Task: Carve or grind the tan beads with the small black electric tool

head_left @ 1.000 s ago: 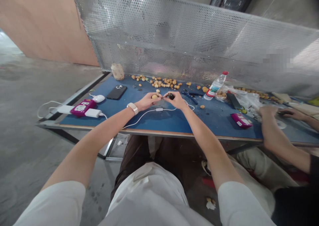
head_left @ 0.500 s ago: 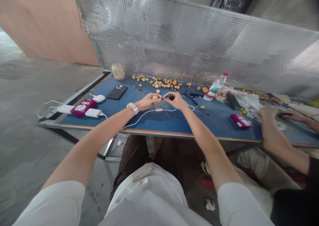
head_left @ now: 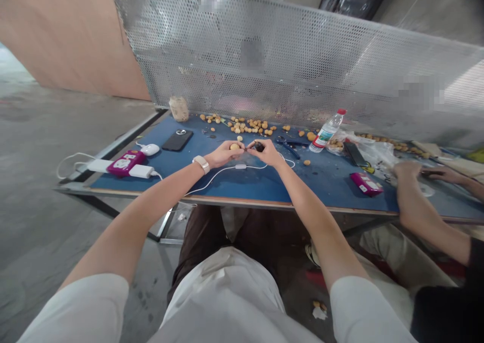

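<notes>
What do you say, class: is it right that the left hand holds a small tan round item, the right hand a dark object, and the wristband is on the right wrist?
Not quite: the wristband is on the left wrist, as the head view shows. The left hand does hold the tan item, the right hand the dark object.

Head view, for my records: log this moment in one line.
left hand: holds tan ball | right hand: holds dark object | bottle: on blue table
</notes>
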Available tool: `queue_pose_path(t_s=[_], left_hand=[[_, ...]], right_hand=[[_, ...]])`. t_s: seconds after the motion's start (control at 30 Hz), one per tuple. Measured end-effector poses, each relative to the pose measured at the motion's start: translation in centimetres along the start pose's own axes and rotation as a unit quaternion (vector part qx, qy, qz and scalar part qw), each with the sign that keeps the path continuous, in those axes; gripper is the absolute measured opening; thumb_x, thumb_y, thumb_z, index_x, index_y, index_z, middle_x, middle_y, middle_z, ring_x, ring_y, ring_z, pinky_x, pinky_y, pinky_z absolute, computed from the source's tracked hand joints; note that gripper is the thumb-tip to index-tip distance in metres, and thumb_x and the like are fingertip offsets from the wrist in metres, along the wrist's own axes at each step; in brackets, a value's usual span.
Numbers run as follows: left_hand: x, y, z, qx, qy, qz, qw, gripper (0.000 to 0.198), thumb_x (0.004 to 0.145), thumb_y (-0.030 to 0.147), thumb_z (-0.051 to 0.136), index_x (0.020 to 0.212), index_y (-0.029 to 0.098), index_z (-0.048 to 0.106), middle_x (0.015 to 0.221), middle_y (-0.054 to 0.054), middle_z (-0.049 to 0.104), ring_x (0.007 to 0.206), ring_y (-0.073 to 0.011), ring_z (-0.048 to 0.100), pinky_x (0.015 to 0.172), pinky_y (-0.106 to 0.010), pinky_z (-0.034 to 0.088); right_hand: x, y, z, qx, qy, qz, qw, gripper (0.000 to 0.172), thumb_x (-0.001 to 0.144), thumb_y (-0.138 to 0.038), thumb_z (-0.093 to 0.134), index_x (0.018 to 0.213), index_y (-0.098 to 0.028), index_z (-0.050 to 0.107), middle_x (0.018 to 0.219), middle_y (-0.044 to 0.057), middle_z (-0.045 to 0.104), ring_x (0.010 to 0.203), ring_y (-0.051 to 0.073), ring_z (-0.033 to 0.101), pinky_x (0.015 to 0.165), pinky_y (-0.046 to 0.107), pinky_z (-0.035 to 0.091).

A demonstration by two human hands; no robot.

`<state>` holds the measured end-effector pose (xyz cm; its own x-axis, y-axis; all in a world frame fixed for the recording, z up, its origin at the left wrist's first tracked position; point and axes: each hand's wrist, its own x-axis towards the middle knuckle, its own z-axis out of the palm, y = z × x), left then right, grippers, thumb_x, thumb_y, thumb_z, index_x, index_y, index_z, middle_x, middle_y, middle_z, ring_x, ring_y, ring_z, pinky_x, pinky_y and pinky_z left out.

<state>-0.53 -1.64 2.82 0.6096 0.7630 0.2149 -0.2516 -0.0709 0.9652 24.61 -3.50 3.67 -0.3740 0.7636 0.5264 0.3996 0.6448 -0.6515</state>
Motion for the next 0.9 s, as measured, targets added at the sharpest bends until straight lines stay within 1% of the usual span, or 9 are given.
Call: queue_pose_path(t_s=[0.13,0.3,0.43,0.6,0.73,0.9], left_hand=[[-0.06,0.07,0.12,0.004,0.004,-0.001,1.000,0.037,0.081,0.028,0.109,0.095,0.015,0.078,0.085,0.000,0.069,0.066,-0.0070,0.050,0.067,-0.026,0.043],[-0.21,0.16,0.29,0.012,0.001,-0.015,1.000,0.037,0.082,0.030,0.108,0.096,0.015,0.077,0.081,0.003,0.064,0.064,-0.0070,0.048,0.066,-0.025,0.040],[-0.23,-0.02,0.19,0.029,0.001,-0.019,0.999,0.035,0.083,0.031,0.107,0.097,0.016,0.079,0.082,0.002,0.064,0.066,-0.0090,0.051,0.067,-0.026,0.041],[-0.14,-0.21,-0.04,0.041,0.001,-0.010,0.999,0.033,0.081,0.030,0.107,0.096,0.015,0.081,0.087,-0.002,0.070,0.068,-0.0094,0.052,0.067,-0.026,0.043],[-0.16,-0.14,0.02,0.047,0.007,-0.005,0.999,0.034,0.080,0.032,0.108,0.096,0.015,0.083,0.090,-0.003,0.073,0.070,-0.0093,0.053,0.067,-0.026,0.045],[-0.18,-0.06,-0.09,0.067,0.006,0.002,0.998,0.034,0.080,0.032,0.107,0.097,0.014,0.084,0.091,-0.005,0.074,0.073,-0.0109,0.059,0.066,-0.025,0.046]], right_hand=[[-0.03,0.27,0.04,-0.015,-0.003,0.003,1.000,0.058,0.100,-0.077,0.084,0.098,-0.019,0.086,0.083,0.006,0.077,0.081,0.023,0.063,0.080,0.038,0.050],[-0.19,0.41,-0.05,-0.025,-0.010,0.008,1.000,0.058,0.101,-0.077,0.082,0.098,-0.020,0.087,0.085,0.006,0.079,0.081,0.023,0.063,0.081,0.038,0.051],[-0.24,0.36,-0.14,-0.018,-0.023,0.011,1.000,0.056,0.099,-0.076,0.085,0.098,-0.020,0.087,0.091,0.007,0.083,0.086,0.024,0.066,0.085,0.040,0.054],[-0.21,0.63,-0.22,-0.024,-0.027,0.013,0.999,0.052,0.099,-0.072,0.085,0.099,-0.020,0.088,0.087,0.005,0.081,0.081,0.022,0.061,0.081,0.037,0.051],[-0.20,0.88,-0.30,-0.032,-0.030,0.012,0.999,0.051,0.100,-0.070,0.084,0.098,-0.020,0.088,0.086,0.006,0.079,0.081,0.022,0.063,0.081,0.038,0.050],[-0.16,0.79,-0.27,-0.025,-0.023,0.015,0.999,0.052,0.098,-0.072,0.086,0.097,-0.020,0.089,0.085,0.006,0.079,0.080,0.022,0.062,0.081,0.038,0.051]])
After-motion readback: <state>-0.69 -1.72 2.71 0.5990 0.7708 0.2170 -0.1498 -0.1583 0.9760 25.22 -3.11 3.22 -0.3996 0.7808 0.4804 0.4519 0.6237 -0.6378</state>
